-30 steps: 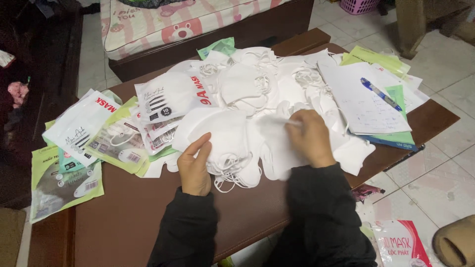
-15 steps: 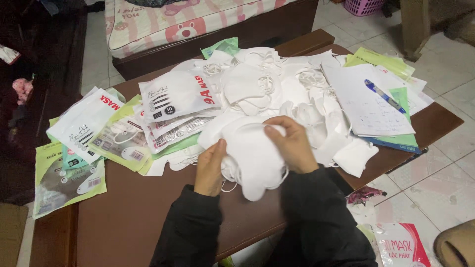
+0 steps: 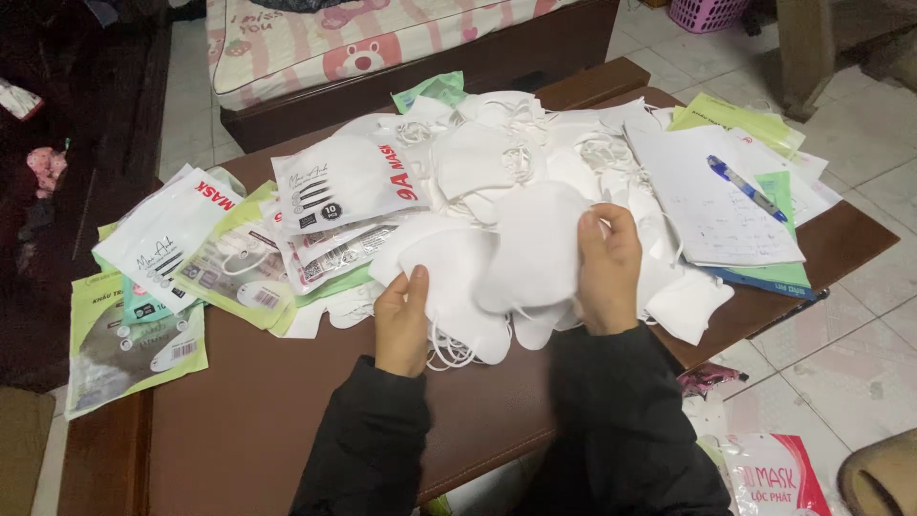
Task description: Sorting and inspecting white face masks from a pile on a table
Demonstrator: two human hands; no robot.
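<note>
A heap of white face masks (image 3: 497, 172) lies across the middle of a brown table (image 3: 248, 420). My left hand (image 3: 402, 320) presses on the near edge of a stack of white masks (image 3: 457, 282) whose ear loops dangle below. My right hand (image 3: 607, 268) grips one white mask (image 3: 537, 250), lifted and tilted just above that stack. Both sleeves are black.
Sealed mask packets (image 3: 339, 182) and green-edged packets (image 3: 129, 339) cover the table's left side. A notepad (image 3: 707, 205) with a blue pen (image 3: 747, 188) lies at the right. A bed with a pink patterned cover (image 3: 382, 38) stands behind. A red-and-white packet (image 3: 778, 478) is on the tiled floor.
My right hand has lifted a single mask away from the stack and raised it to the right. My left hand stayed on the stack's near edge.
</note>
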